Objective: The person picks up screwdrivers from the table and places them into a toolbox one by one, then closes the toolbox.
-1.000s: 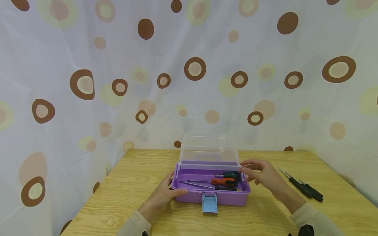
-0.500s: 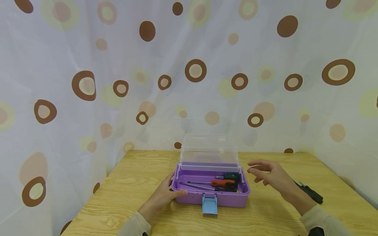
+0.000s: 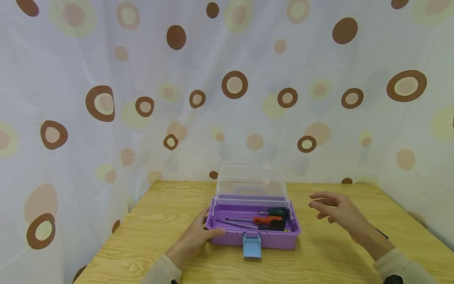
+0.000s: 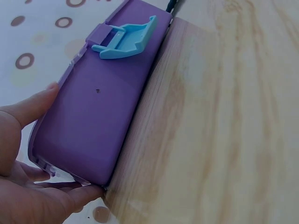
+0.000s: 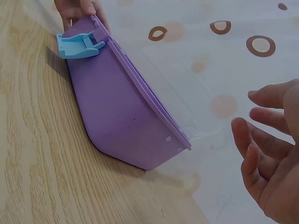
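Observation:
A purple toolbox (image 3: 230, 238) rests on the table with its clear lid (image 3: 251, 179) raised at the back. Its blue latch (image 3: 252, 246) hangs down at the front. Inside lie a green-handled screwdriver (image 3: 278, 213), a red-and-black one (image 3: 267, 220) and a long one with a black handle (image 3: 269, 228). My left hand (image 3: 193, 235) grips the box's left end, thumb (image 4: 39, 103) on the front rim and fingers against the end wall. To the right of the box, my right hand (image 3: 340, 211) hovers with nothing in it, fingers loosely bent and apart from the box.
Wood-grain table (image 3: 170, 197) surrounds the box. A small dark tool end (image 3: 381, 232) shows past my right wrist, the rest hidden behind the forearm. A white curtain (image 3: 198, 118) with brown rings hangs along the back and sides.
My right hand has moved away from the lid's right corner, out to the right, and its forearm now covers most of the screwdrivers on the table. My left hand and the toolbox stay put.

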Available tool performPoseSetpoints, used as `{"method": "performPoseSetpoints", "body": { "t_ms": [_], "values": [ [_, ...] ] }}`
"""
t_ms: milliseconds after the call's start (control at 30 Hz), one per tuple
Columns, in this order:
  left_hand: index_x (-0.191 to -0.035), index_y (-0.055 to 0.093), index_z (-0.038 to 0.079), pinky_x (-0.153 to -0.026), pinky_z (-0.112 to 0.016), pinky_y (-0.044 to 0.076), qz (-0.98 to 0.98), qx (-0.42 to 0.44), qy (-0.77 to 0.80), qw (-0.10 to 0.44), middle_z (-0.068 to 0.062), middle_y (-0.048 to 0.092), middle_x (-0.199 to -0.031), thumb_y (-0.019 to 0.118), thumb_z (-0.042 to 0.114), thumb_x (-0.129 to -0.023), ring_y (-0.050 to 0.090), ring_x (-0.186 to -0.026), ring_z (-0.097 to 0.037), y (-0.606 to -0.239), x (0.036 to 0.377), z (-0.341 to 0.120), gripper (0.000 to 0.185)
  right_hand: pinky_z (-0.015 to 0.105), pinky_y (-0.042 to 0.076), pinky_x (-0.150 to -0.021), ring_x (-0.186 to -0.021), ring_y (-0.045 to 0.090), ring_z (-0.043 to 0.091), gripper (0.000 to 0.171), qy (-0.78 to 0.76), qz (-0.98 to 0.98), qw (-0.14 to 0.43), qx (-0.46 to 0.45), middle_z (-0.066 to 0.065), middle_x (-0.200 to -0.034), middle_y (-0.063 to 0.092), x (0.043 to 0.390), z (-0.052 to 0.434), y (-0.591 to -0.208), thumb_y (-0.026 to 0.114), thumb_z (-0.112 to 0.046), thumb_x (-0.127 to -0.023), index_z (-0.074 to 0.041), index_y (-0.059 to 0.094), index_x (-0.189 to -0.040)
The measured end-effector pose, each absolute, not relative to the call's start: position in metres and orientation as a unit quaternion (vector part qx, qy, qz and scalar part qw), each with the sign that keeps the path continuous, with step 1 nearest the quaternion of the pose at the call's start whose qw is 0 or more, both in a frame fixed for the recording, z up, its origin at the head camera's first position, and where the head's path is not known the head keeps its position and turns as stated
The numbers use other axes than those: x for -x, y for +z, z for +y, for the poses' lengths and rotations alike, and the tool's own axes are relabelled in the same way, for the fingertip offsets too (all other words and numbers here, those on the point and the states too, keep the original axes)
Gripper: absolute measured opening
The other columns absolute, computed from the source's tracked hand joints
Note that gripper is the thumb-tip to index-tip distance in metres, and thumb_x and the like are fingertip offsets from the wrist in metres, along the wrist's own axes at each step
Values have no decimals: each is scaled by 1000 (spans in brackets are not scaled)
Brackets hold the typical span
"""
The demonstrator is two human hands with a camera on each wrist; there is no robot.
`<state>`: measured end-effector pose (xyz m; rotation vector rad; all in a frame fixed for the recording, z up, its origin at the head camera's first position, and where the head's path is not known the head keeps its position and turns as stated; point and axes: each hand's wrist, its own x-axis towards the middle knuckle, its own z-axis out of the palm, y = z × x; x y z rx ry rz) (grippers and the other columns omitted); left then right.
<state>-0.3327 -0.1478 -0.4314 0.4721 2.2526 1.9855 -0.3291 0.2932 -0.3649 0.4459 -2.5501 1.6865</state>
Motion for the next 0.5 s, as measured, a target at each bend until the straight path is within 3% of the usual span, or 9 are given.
{"method": "performPoseSetpoints", "body": {
  "t_ms": [500],
  "values": [
    [-164,16,1,-113,-57,36,733,-162,658,53,-35,32,-157,83,16,-89,39,-140,-50,-431,333,-148,101,35,53,-69,-90,68,24,41,535,-832,51,-139,-5,-115,74,326,320,-366,63,-30,-106,-5,62,-138]
  ]
}}
